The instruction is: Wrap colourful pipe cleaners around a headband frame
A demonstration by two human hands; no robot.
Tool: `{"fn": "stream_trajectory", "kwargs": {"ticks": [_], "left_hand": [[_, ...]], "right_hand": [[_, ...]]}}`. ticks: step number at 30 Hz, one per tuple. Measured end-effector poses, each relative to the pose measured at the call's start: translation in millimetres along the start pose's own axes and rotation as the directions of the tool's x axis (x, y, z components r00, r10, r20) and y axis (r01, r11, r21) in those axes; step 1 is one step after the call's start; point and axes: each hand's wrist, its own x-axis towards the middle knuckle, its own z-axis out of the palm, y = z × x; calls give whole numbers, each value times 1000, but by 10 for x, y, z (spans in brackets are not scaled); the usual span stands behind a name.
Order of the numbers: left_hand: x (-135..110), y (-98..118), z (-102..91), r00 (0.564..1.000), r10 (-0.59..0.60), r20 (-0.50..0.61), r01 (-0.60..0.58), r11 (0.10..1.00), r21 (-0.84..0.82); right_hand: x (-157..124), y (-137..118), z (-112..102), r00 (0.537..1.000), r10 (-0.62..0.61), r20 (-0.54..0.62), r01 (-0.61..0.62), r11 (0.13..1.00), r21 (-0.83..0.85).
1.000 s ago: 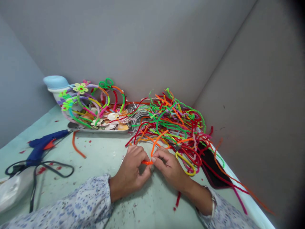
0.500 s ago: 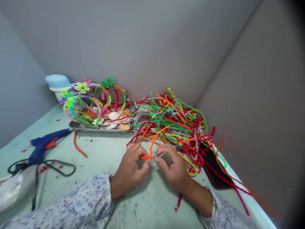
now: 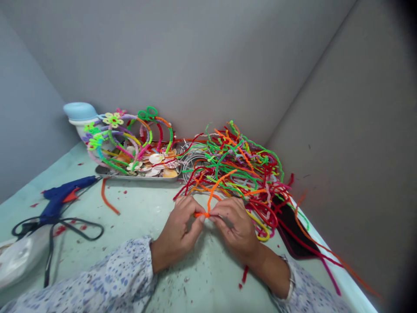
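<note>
Orange fuzzy stem sits at the near middle of the table, between both hands, its free end leaning up toward the far right. The left hand pinches its lower part between thumb and forefinger; the right hand holds a narrow pinch at the bend, just beside. Beyond lies a tangled pile of coloured stems; far left, bright hoops stand at a metal tray of shells. A blue glue gun lies left.

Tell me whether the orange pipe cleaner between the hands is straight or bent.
Bent: the orange pipe cleaner runs sideways from the left hand, then turns up beside the right hand, free end slanting away.
</note>
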Motion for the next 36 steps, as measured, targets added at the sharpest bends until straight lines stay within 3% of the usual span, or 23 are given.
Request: {"fn": "stream_trajectory", "kwargs": {"ticks": [11,23,36], "left_hand": [[-18,-13,9,1000,-2,-2,2,1000,16],[-28,-29,24,999,30,10,-31,997,77],[-34,-59,38,999,49,-7,-48,993,110]], "right_hand": [[41,-28,-16,1000,10,19,-10,1000,-29],[83,-44,-48,988,65,139,-71,997,36],[53,-11,0,987,66,144,-68,998,8]]}}
